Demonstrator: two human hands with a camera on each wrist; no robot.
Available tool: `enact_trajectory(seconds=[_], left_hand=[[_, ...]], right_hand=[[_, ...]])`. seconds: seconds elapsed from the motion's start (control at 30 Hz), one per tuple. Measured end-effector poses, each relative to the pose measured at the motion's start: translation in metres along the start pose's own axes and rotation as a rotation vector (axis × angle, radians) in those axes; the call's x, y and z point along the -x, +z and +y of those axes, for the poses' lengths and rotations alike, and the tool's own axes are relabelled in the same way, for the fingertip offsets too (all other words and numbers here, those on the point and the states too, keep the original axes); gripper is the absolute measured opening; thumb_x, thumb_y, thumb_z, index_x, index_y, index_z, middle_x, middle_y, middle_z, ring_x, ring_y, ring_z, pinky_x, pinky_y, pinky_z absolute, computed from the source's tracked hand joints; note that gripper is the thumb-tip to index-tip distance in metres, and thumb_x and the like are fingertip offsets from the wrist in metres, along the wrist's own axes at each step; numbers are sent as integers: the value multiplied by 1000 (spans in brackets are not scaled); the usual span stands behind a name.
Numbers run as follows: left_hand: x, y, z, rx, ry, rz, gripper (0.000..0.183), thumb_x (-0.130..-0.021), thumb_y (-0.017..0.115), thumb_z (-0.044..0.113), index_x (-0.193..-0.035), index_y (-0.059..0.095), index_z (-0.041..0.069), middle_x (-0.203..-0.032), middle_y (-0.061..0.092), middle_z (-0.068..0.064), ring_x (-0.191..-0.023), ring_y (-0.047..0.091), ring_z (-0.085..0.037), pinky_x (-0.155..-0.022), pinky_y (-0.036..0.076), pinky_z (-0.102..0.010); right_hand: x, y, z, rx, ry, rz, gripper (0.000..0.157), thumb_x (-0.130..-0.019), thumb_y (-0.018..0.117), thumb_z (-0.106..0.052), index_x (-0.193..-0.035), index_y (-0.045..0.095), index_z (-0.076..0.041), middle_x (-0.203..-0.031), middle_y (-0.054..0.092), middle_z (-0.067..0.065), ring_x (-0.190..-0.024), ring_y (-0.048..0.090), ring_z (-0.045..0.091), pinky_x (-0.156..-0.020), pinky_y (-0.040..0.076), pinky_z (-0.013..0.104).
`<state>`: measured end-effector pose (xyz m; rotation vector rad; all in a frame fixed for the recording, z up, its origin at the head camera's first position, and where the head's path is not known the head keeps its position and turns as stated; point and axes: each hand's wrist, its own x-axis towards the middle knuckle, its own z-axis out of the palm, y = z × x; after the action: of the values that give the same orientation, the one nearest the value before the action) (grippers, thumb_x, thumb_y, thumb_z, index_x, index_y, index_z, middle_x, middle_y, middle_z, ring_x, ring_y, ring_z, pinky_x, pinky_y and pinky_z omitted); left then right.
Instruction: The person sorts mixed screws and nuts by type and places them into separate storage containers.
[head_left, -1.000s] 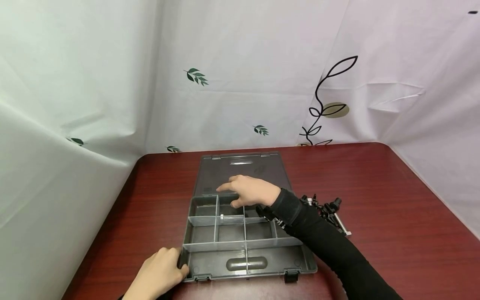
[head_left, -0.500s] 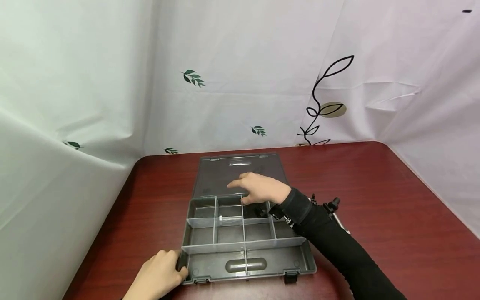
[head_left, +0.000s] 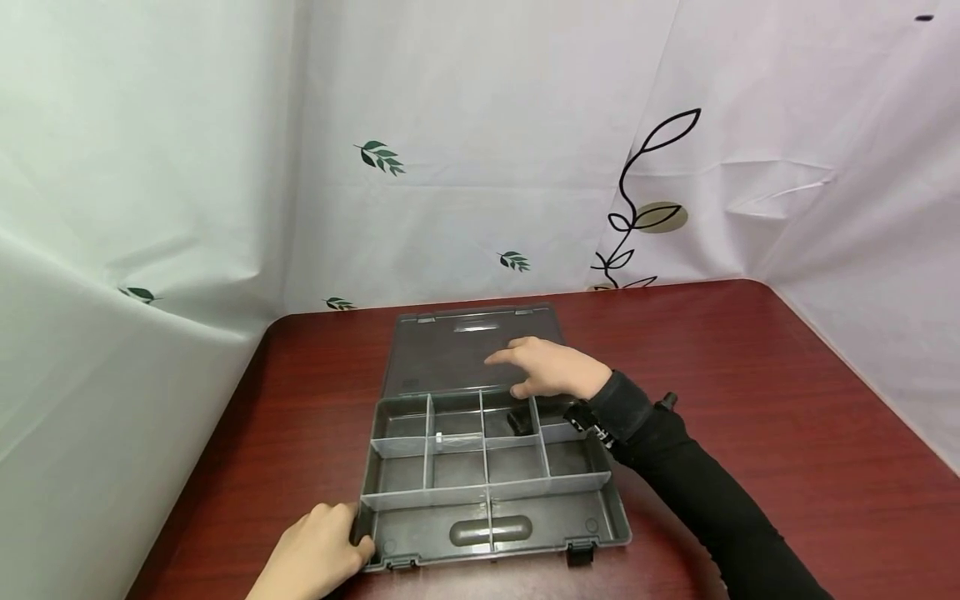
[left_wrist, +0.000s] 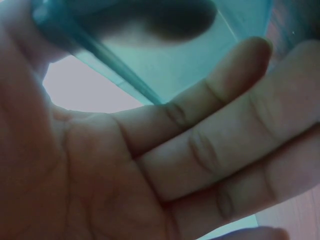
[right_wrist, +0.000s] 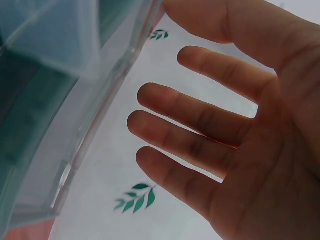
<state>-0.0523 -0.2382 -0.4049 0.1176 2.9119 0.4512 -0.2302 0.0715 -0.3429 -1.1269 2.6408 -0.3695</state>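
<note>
A grey plastic compartment box point(head_left: 546, 535) lies on the table with its lid point(head_left: 442, 354) folded flat behind it. My left hand point(head_left: 317, 546) holds the box's front left corner, thumb over the wall and the other fingers outside, as the left wrist view shows. Above the back right compartments and the lid's near edge is my right hand point(head_left: 555, 367), fingers spread and nothing in them; the right wrist view shows its bare palm point(right_wrist: 270, 165). A small black item point(head_left: 520, 422) sits in a back compartment. One tiny white piece point(head_left: 439, 437) is at a divider farther left.
The red-brown table point(head_left: 750, 400) is bordered by a white patterned cloth point(head_left: 450, 208) at the back and sides. A black piece point(head_left: 667, 401) pokes out behind the right sleeve point(head_left: 697, 475), which covers part of the table. A black latch point(head_left: 580, 554) hangs at the box's front.
My right hand has moved right across the back compartments, uncovering the black item. The right sleeve now covers most of the black parts with a silver rod. My left hand stays at the corner.
</note>
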Motion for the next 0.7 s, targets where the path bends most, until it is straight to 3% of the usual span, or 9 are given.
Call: enact_trajectory(seconds=[0.7], left_hand=[[-1,0,0,-8,-10,4,21,-67,65,27,-66,48,14,-63,51,0,-57,41,-18,-52,37,-40]], right_hand=[[39,-14,52,-4,73,81,53,-81,66,-15,-131,51,-7,-128,52,19,-120,45,38,-90,40,45]])
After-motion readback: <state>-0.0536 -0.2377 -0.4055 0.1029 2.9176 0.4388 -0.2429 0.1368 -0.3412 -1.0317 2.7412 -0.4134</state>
